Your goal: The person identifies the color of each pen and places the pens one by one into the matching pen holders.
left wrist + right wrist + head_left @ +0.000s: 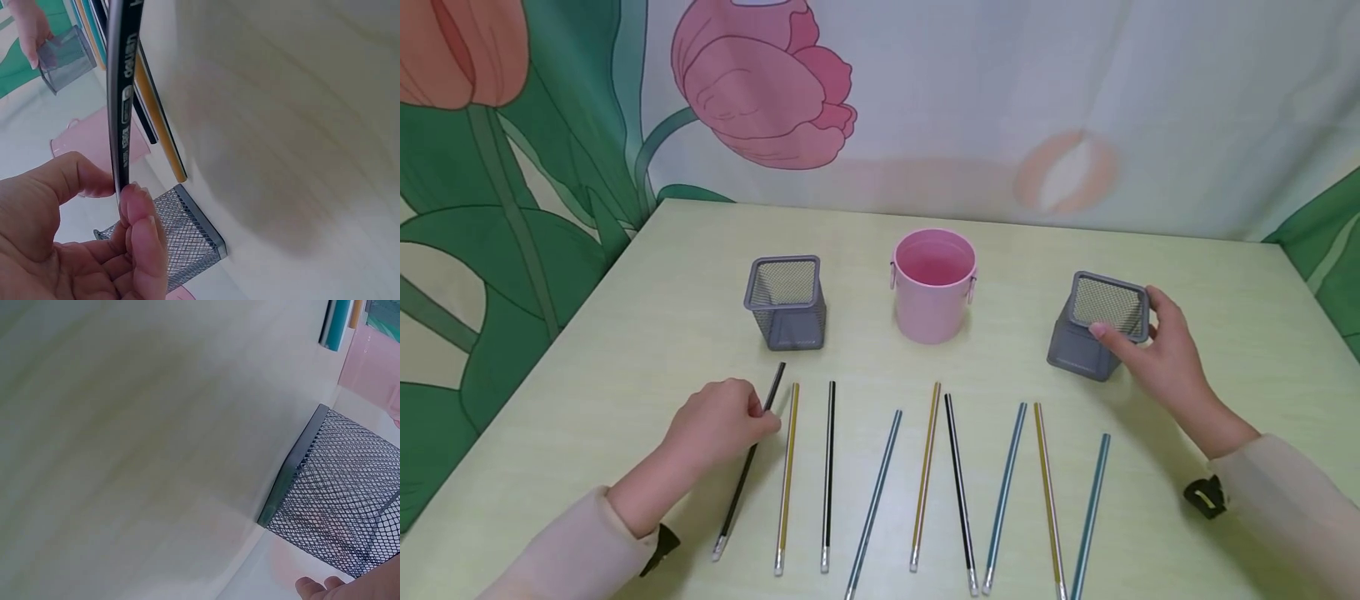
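Observation:
My left hand (715, 421) pinches a black pencil (741, 492) between thumb and fingers, near its upper end. The pencil leans, its white eraser end toward the near side of the table; printed lettering shows along it in the left wrist view. On the right, my right hand (1176, 367) grips the rim of a grey mesh pen holder (1078, 346), thumb at the near side and fingers at the far side. That holder (344, 481) fills the right part of the right wrist view, with fingertips below it. A yellow pencil (787, 475) lies just right of the held one.
A second mesh pen holder (796, 321) stands at the back left, and a pink bucket (931, 312) with side handles in the middle. Several black, yellow and blue pencils, among them a blue one (1006, 492), lie in a row across the pale table (587, 375).

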Available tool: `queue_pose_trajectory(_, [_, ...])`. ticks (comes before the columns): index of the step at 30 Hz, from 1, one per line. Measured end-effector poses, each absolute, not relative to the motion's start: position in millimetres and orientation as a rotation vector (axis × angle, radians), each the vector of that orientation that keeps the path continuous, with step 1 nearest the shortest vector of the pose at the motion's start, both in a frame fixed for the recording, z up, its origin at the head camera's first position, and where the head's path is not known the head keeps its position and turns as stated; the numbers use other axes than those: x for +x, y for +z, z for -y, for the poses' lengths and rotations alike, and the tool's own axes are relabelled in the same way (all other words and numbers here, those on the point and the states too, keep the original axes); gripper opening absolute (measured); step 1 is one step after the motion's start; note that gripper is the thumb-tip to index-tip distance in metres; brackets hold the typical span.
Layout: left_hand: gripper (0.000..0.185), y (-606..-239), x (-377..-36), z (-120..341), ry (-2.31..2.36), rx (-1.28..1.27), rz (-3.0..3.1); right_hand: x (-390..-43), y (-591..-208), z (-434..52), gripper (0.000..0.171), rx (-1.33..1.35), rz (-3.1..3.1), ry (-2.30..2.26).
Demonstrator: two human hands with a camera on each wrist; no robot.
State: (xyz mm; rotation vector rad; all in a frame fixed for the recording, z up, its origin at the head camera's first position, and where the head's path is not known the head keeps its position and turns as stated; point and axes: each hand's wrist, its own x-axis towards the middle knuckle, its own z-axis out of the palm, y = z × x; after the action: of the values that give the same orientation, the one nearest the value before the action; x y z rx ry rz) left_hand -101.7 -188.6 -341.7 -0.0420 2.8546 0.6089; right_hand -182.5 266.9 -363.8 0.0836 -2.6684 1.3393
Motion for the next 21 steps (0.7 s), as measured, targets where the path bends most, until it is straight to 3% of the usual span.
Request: queue_pose_trajectory(21, [0.014,-335.0,-99.9,182.5,0.691,0.033,-2.937,-182.4,-362.8,-267.8,0.081,0.058,2.681,1.377])
